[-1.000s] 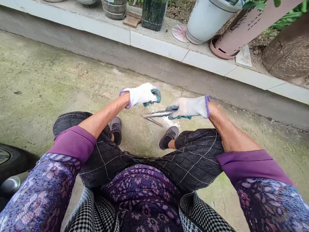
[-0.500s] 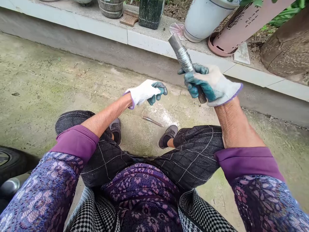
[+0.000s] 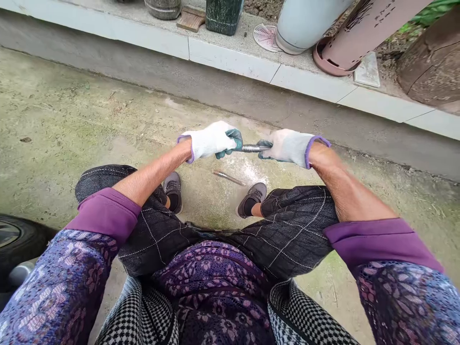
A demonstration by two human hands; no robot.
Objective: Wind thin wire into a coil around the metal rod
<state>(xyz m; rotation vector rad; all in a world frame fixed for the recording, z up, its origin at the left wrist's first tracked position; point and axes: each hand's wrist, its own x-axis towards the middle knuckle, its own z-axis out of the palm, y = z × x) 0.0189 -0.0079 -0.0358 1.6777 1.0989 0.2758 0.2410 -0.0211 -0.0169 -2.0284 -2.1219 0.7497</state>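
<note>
A metal rod wound with silvery wire point(image 3: 252, 148) lies level between my two gloved hands, above the ground. Its left end is gripped by my left hand point(image 3: 220, 139), whose fingers close round it. My right hand point(image 3: 283, 146) holds the other end, and that end is hidden inside the glove. Both gloves are white with dark green coated fingers and purple cuffs. Below the hands, a thin brownish rod point(image 3: 229, 178) rests on the concrete between my shoes, beside a patch of white powder point(image 3: 249, 170).
A low tiled ledge point(image 3: 233, 60) runs across the front. On it stand a dark green container point(image 3: 223, 17), a white pot point(image 3: 305, 24), a pink pot point(image 3: 373, 33) and a round pink mat point(image 3: 266, 38). A tyre point(image 3: 21, 244) is at my left.
My right hand has come down and inward, turning the wire-wound rod from steeply tilted to level. My left hand, which was apart from it, now grips its other end.
</note>
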